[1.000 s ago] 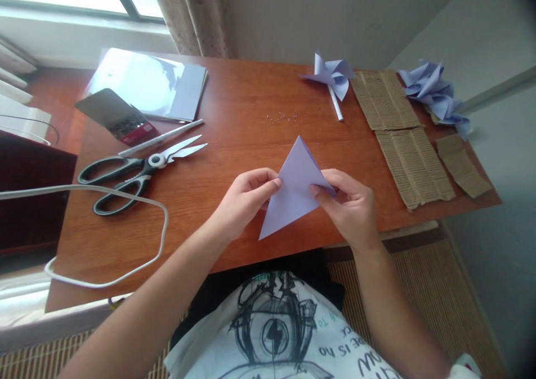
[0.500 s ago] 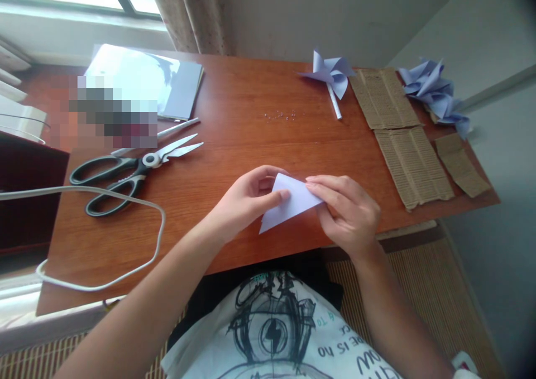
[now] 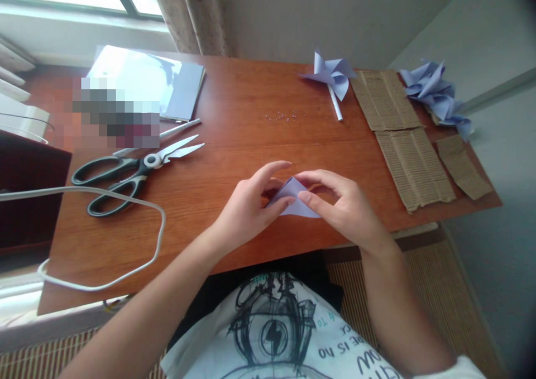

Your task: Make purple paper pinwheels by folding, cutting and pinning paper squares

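A small piece of folded light-purple paper [image 3: 298, 205] is between my two hands, just above the near part of the table. My left hand [image 3: 257, 203] pinches its left side, thumb in front and fingers curled behind. On the right side, my right hand [image 3: 341, 203] grips the paper with the thumb pressed on its face. A peak of the paper points away from me; its edges are partly hidden by my fingers. Farther off lies a purple paper pinwheel [image 3: 330, 75] on a white rolled-paper stick.
Black-handled scissors [image 3: 138, 169] lie spread at left, with a white cable [image 3: 163, 228] crossing near them. Behind are a thin paper stick [image 3: 184, 126] and a shiny folder [image 3: 180, 91]. Corrugated cardboard pieces [image 3: 412, 164] and more purple pinwheels [image 3: 435, 91] occupy the right side. Tiny bits [image 3: 287, 116] lie mid-table.
The paper has been turned, so its peak now points away from me. My right hand has shifted its grip, bringing the thumb onto the front face.
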Available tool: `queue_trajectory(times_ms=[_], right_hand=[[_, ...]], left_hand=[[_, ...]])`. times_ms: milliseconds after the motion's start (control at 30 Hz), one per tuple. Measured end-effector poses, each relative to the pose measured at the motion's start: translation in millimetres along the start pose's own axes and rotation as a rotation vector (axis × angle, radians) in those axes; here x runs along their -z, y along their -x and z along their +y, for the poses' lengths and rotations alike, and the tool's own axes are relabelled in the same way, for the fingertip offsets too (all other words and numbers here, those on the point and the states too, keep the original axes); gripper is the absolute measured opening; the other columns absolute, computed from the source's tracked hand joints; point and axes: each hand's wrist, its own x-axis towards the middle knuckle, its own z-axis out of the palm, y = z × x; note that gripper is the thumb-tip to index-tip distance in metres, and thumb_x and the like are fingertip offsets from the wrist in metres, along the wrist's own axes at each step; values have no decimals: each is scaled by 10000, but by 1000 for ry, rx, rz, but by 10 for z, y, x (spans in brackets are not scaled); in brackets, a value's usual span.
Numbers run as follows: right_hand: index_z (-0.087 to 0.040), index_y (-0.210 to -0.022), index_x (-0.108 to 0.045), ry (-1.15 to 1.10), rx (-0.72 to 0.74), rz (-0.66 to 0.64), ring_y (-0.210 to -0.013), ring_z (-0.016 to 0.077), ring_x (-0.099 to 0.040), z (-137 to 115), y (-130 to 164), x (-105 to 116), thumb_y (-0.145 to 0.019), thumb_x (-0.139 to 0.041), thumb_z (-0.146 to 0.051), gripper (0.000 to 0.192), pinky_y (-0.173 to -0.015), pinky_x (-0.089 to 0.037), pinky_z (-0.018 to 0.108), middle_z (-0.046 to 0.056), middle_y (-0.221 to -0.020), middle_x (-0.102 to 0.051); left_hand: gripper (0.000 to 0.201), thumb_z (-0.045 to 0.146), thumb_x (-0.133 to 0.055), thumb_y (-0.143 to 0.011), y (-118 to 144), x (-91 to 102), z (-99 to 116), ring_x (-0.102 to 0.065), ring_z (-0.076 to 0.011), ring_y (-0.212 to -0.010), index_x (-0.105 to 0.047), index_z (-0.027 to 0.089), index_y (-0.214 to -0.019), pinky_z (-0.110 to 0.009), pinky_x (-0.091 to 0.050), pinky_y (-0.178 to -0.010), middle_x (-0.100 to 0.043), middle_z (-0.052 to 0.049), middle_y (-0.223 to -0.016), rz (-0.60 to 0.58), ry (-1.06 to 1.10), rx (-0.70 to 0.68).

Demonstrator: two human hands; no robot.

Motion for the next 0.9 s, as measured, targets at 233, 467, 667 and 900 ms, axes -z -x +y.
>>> queue_trajectory(times_ms=[233, 467, 667, 900], right_hand=[[-236, -973, -697, -169, -59, 147, -867, 197, -712, 120, 9, -123, -854, -751, -300, 146, -787, -607, 328, 21, -941, -737], [-249, -980, -658, -364, -114, 312, -830, 190, -686, 281, 86, -131, -844, -748, -357, 197, -738, -600, 303, 24, -902, -703], [-246, -992, -664, -385, -115, 291, -861, 194, -682, 267, 112, -189, -853, -730, -349, 185, -758, -587, 301, 32, -929, -712], [-243, -929, -692, -400, -155, 326, -784, 169, -681, 248, 107, -261, -836, -774, -354, 167, -684, -569, 257, 9, -864, -719]], left_hand=[[228, 224, -717, -824, -29, 49, 8, -690, -173, -817, -683, 165, -1041, -259, -542, -754, -743, -51, -915, 75, 4, -42], [267, 343, -849, -729, -43, 55, 22, -652, -148, -712, -686, 154, -823, -233, -526, -656, -713, -25, -777, 233, 302, 69], [299, 376, -878, -700, -52, 55, 34, -662, -146, -694, -698, 154, -790, -243, -542, -662, -727, -27, -760, 288, 360, 76], [318, 392, -890, -682, -45, 46, 37, -647, -133, -663, -698, 148, -751, -231, -535, -641, -719, -23, -728, 309, 353, 55]])
